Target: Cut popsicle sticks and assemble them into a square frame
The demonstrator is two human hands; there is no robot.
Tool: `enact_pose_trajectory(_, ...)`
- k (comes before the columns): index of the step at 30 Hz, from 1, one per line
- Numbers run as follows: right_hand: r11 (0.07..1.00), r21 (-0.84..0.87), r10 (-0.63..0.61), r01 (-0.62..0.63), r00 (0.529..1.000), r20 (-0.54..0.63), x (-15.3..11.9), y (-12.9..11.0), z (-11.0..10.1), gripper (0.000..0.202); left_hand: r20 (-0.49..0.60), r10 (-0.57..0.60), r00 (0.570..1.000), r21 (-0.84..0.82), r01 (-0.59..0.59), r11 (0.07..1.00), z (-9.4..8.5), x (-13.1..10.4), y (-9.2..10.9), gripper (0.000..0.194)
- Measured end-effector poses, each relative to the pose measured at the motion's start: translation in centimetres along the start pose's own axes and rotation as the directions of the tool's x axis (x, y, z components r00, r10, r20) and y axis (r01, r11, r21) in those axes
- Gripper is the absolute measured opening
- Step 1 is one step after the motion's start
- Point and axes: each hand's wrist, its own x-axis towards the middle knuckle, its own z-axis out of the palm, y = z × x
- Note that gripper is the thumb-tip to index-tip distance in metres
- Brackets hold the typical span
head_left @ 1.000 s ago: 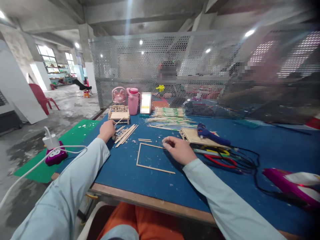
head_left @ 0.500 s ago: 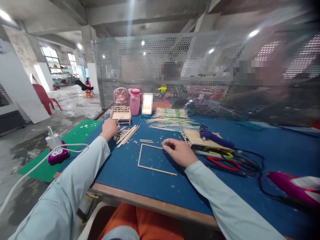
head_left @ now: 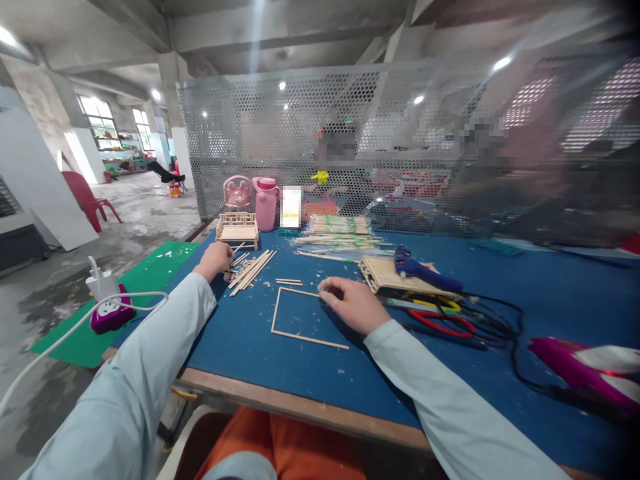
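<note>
- We're working bare-handed at a blue-topped desk (head_left: 240, 347) with a wooden edge; our hands are staying well apart.
- Our left hand (head_left: 215, 260) is pinching a short, thin, pale wooden stick (head_left: 239, 247) just in front of a small slatted wooden bench model (head_left: 237, 232).
- Our right hand (head_left: 356, 305) is curling at the far stick of a three-sided pale wooden stick frame (head_left: 310, 339); we're not able to tell if its fingers are gripping or only touching.
- That frame is lying flat in front of us, its open side facing right.
- Loose pale wooden sticks (head_left: 254, 272) are lying right of our left hand; two short wooden sticks (head_left: 289, 282) are sitting just beyond the frame.
- A blue glue gun (head_left: 425, 272) is resting on a slatted wooden piece (head_left: 383, 271), near red-handled pliers (head_left: 443, 322).
</note>
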Motion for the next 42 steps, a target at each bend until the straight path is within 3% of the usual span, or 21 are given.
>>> enact_pose_trajectory(6,1.000,0.001,-0.015,0.015,1.000,0.021,0.0,-0.1,0.2,0.017,0.042,-0.068,0.997,0.074,0.065,0.995,-0.1,-0.1,1.3,0.036)
enact_pose_trajectory(13,1.000,-0.004,-0.020,0.020,0.999,0.033,0.1,0.3,0.3,0.018,0.107,-0.127,0.986,0.148,0.110,0.983,-0.2,0.9,2.8,0.039)
enact_pose_trajectory(20,1.000,0.006,-0.014,0.014,1.000,0.022,0.0,0.0,0.2,0.017,0.168,-0.069,0.983,0.187,0.037,0.982,-0.4,2.3,3.9,0.042)
enact_pose_trajectory(25,0.999,0.014,-0.032,0.031,0.999,0.019,-0.1,-0.1,0.0,0.016,0.159,0.009,0.987,0.176,-0.037,0.984,-0.4,1.8,4.8,0.032)
enact_pose_trajectory(29,0.999,0.007,-0.044,0.044,0.999,-0.005,-0.1,0.1,-0.1,0.016,0.121,0.026,0.992,0.130,-0.042,0.991,-1.4,1.0,4.3,0.036)
enact_pose_trajectory(32,0.999,-0.004,-0.043,0.043,0.999,-0.015,0.0,0.2,-0.1,0.016,0.040,0.006,0.999,0.069,-0.009,0.998,-2.8,-0.4,3.7,0.039)
enact_pose_trajectory(35,0.999,-0.005,-0.035,0.035,0.999,-0.003,0.0,0.2,0.0,0.016,0.010,0.064,0.998,-0.046,-0.063,0.997,-3.6,-2.9,4.0,0.038)
enact_pose_trajectory(36,0.999,-0.002,-0.034,0.034,0.999,0.009,0.0,0.1,0.0,0.016,0.039,0.115,0.993,-0.121,-0.109,0.987,-3.5,-3.9,4.4,0.037)
enact_pose_trajectory(37,0.999,-0.001,-0.033,0.033,0.999,0.019,0.0,0.1,0.1,0.016,0.120,0.156,0.980,-0.334,-0.108,0.937,-3.2,-5.0,4.9,0.040)
enact_pose_trajectory(39,0.999,0.001,-0.036,0.036,0.999,0.032,-0.1,-0.1,0.2,0.016,0.292,0.206,0.934,-0.599,0.011,0.800,-2.3,-6.8,5.9,0.050)
enact_pose_trajectory(42,0.999,0.006,-0.047,0.047,0.998,0.040,-0.2,-0.3,0.2,0.017,0.391,0.201,0.898,-0.690,0.142,0.710,-0.8,-8.3,7.0,0.055)
